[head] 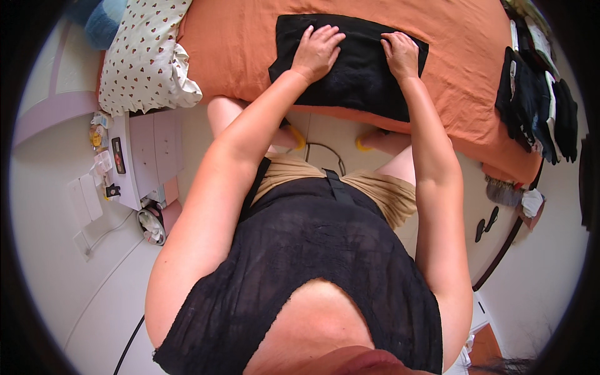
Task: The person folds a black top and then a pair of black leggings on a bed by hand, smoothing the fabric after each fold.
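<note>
A black cloth garment (356, 84), partly folded, lies on the orange bed sheet (229, 51) before me. My left hand (316, 52) rests on its upper left part, palm down with the fingers spread a little. Near its upper right edge is my right hand (401, 54), fingers curled with the tips on the cloth; whether it pinches the fabric I cannot tell.
Stacks of dark and white folded clothes (536, 108) lie at the bed's right side. A pillow with a heart print (145, 56) is at the left, above a lilac bedside cabinet (154, 145). Black slippers (486, 224) lie on the floor at right.
</note>
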Demonstrator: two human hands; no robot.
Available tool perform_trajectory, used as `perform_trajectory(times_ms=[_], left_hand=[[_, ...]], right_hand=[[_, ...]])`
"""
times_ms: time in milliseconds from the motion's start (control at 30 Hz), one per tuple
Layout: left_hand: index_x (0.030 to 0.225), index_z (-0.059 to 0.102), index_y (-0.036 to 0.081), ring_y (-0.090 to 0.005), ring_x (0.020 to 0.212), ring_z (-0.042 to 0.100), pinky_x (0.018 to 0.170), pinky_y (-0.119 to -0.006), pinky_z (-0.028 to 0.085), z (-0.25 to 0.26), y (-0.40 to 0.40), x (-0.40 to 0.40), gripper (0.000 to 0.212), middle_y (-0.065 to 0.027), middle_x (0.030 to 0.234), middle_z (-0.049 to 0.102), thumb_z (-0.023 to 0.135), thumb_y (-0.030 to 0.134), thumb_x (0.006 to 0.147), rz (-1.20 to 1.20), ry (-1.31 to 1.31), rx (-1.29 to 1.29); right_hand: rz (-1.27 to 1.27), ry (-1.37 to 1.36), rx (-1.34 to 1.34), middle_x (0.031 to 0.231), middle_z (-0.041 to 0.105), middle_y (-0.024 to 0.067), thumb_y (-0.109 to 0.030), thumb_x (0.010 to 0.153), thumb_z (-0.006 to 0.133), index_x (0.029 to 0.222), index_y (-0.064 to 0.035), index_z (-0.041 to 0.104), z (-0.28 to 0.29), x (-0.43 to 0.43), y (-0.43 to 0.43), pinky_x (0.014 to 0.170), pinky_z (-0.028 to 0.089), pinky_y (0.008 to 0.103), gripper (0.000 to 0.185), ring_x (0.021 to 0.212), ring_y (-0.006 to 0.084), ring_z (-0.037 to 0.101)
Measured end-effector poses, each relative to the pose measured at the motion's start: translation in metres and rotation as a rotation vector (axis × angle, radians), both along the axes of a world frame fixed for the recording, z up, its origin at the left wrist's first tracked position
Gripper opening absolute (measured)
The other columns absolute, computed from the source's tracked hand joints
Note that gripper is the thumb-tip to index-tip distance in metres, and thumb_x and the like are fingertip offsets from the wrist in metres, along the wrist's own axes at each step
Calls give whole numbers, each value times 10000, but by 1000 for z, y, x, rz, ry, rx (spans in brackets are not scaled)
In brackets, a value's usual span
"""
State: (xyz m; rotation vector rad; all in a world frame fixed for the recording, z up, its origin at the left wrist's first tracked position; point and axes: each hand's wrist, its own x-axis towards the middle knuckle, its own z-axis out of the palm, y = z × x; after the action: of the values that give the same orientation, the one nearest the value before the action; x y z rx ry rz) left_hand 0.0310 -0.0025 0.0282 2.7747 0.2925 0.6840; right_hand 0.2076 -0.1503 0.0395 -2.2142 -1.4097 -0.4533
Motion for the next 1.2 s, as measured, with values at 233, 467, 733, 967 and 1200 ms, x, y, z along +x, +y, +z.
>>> perform_trajectory(times_ms=[233,467,733,967,1200], left_hand=[[1285,383,171,-129,1261,302,1060,-401,159,-24,0,-21,464,7,1347,370,446,247,832,164,135,26],[1297,372,184,-125,1245,326,1065,-387,156,-18,-6,-24,515,21,1339,378,455,194,788,207,149,-16],[1292,377,190,-128,1237,332,1058,-397,170,-18,-6,-21,551,28,1337,376,480,179,751,207,195,-67],[1289,380,189,-128,1236,329,1059,-391,172,-16,-5,-22,559,30,1340,371,485,170,740,199,192,-84],[1287,384,198,-118,1238,323,1063,-381,167,-18,-6,-21,548,42,1341,367,481,167,748,211,180,-65]], right_hand=[[-15,152,-315,823,603,47,-233,727,651,820,-133,617,10,2,12,765,417,376,141,864,248,551],[155,302,-423,823,593,69,-134,666,650,812,-96,584,14,3,17,750,418,371,164,853,262,547],[110,590,-399,717,605,109,-117,715,612,822,-43,543,36,12,13,620,457,329,147,689,269,587],[100,696,-620,649,565,77,-198,709,673,867,-58,632,62,31,6,581,434,299,215,601,188,536],[195,454,-506,766,597,65,-198,688,689,785,-44,642,51,47,-16,738,412,328,188,792,210,547]])
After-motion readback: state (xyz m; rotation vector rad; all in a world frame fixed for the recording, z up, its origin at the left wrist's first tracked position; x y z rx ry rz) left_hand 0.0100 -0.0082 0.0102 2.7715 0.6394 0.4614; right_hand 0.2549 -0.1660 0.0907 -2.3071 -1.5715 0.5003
